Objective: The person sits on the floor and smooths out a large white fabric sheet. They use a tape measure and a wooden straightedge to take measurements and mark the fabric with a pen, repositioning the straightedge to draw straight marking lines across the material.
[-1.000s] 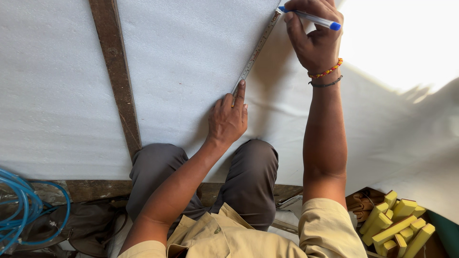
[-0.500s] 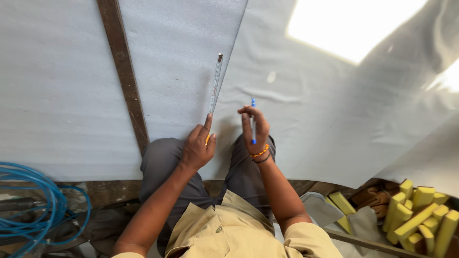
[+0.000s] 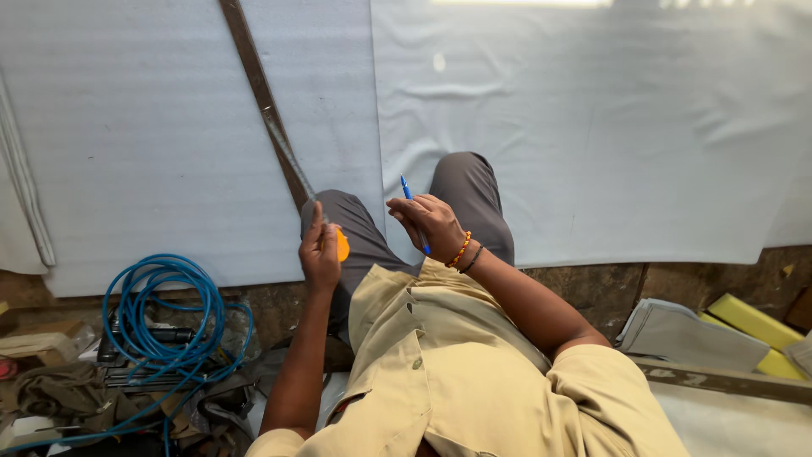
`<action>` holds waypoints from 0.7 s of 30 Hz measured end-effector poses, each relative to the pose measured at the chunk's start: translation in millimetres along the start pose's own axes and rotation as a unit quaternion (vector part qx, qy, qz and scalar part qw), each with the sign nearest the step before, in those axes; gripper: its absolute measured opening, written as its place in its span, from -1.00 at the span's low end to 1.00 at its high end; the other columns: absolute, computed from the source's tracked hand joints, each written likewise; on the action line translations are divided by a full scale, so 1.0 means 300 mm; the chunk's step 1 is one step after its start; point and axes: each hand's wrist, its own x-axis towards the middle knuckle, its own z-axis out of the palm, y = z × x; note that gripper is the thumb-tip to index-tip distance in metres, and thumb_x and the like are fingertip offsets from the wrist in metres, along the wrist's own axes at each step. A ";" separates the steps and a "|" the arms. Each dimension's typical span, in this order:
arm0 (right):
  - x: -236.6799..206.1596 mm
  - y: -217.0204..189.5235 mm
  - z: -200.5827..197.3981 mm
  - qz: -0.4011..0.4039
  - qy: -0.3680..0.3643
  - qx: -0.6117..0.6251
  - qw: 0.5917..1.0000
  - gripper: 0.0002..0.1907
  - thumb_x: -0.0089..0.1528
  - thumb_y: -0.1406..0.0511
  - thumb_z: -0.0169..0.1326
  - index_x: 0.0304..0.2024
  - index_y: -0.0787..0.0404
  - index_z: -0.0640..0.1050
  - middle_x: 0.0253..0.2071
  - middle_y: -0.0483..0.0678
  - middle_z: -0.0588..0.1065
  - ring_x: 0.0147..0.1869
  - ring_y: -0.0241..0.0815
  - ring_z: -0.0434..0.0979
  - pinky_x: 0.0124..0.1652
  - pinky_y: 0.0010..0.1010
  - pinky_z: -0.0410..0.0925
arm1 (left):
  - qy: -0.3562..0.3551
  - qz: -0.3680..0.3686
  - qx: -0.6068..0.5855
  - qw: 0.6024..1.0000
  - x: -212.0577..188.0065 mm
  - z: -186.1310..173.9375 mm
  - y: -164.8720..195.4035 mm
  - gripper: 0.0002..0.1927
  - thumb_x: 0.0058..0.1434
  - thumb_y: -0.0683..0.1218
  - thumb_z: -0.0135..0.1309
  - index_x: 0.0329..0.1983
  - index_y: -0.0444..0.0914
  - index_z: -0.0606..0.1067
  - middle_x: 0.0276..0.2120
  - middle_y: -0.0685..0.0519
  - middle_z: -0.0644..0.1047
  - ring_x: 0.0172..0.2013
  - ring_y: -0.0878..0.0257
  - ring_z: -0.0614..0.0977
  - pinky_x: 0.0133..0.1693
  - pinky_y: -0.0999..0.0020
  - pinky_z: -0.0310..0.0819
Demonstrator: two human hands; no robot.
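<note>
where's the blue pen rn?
Head view, centre: the blue pen is in the right hand, tip up, over the lap, right of the left hand holding the metal ruler.

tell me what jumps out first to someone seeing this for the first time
Dead centre, the person's right hand holds a blue pen upright over the knees, while the left hand grips the near end of a long metal ruler slanting up across the white foam sheet. At lower left, a coiled blue hose lies on a cluttered floor.

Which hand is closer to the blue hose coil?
Left. The left hand, holding a metal ruler, is just right of the blue hose coil. The right hand, holding a blue pen, sits farther right, over the knees.
</note>
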 end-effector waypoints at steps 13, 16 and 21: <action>-1.074 0.017 -0.462 0.035 0.271 -0.238 0.932 -0.78 0.39 0.43 0.05 0.08 0.20 0.56 -0.17 -0.08 0.63 -0.16 -0.19 0.65 -0.19 -0.33 0.50 | -0.068 0.211 0.076 0.972 -0.356 0.065 0.317 -0.57 0.63 -0.29 -0.16 0.54 -0.40 0.30 -0.09 0.00 0.50 -0.18 0.34 0.53 -0.06 0.34 0.60; -1.115 0.068 -0.598 0.037 0.381 -0.253 0.889 -0.82 0.42 0.35 0.01 0.03 0.24 0.57 -0.24 -0.03 0.63 -0.30 -0.22 0.63 -0.35 -0.41 0.46 | -0.119 0.233 0.089 0.961 -0.212 0.221 0.365 -0.58 0.59 -0.31 -0.13 0.48 -0.42 0.36 -0.11 0.04 0.43 -0.21 0.34 0.50 -0.14 0.35 0.55; -0.986 0.258 -0.779 -0.049 0.358 -0.352 0.864 -0.91 0.50 0.33 0.12 -0.03 0.24 0.53 -0.31 -0.02 0.56 -0.35 -0.16 0.56 -0.38 -0.35 0.41 | -0.175 0.047 0.002 0.983 0.154 0.652 0.093 -0.56 0.41 -0.27 -0.03 0.35 -0.35 0.45 0.10 0.21 0.59 -0.20 0.41 0.63 -0.30 0.38 0.66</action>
